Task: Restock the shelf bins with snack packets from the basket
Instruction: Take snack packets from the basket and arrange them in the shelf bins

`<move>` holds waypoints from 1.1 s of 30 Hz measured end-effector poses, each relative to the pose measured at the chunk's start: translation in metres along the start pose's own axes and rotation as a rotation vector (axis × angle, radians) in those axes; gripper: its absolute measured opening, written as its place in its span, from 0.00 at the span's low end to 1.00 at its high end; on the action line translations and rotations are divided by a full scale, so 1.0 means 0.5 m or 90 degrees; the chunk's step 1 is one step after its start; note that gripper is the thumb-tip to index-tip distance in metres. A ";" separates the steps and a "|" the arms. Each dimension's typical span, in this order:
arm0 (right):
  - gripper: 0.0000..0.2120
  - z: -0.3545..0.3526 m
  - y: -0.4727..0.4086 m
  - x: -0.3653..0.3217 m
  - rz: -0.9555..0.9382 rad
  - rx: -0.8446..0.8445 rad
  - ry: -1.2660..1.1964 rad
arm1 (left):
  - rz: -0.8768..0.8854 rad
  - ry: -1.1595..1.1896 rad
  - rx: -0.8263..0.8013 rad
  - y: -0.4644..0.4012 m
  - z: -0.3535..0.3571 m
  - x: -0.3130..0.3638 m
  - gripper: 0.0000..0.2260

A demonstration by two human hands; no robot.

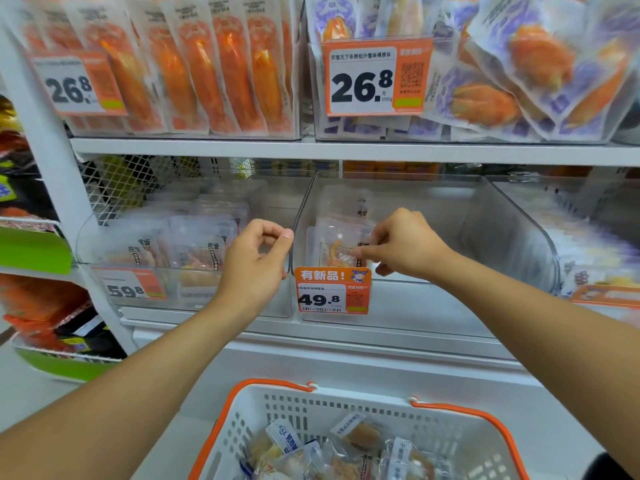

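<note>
Packet [341, 249] stands at the front left of the clear middle bin [433, 237], pinched in the right hand [401, 242] grip. Left hand [256, 254] is curled, apparently empty, beside the bin's wall. Recommendation: seat it upright, label forward. Basket [346, 407] below holds more.

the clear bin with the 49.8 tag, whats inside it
The clear bin holds a few clear snack packets at its left end, where the right hand reaches in. The 49.8 tag hides the lower front.
</note>
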State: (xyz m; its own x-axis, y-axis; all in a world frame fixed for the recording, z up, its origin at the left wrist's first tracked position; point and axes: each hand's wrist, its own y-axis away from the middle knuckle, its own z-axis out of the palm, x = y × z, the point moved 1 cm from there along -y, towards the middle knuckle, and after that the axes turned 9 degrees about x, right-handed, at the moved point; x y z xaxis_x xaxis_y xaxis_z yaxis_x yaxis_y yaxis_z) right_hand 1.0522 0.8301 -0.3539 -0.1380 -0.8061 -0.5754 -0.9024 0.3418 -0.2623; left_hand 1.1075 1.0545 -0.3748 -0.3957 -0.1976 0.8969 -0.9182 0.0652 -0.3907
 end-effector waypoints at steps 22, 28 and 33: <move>0.43 0.280 0.439 0.255 -0.034 -0.728 0.410 | 0.021 -0.825 -0.966 0.234 -0.039 -0.121 0.17; 0.39 0.290 0.461 0.318 0.062 -0.658 0.334 | 0.061 -0.777 -0.979 0.255 -0.008 -0.113 0.17; 0.09 0.304 0.441 0.317 0.029 -0.641 0.350 | 0.089 -0.735 -0.980 0.249 0.028 -0.110 0.17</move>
State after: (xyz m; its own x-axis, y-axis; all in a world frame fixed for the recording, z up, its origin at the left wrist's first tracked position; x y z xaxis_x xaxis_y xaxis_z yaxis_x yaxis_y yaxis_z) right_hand 0.8932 0.8512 -0.6206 -0.1152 -0.9895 -0.0878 -0.7752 0.0342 0.6308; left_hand 1.0154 1.0597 -0.4758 -0.8469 -0.5258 0.0788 -0.3652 0.6830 0.6325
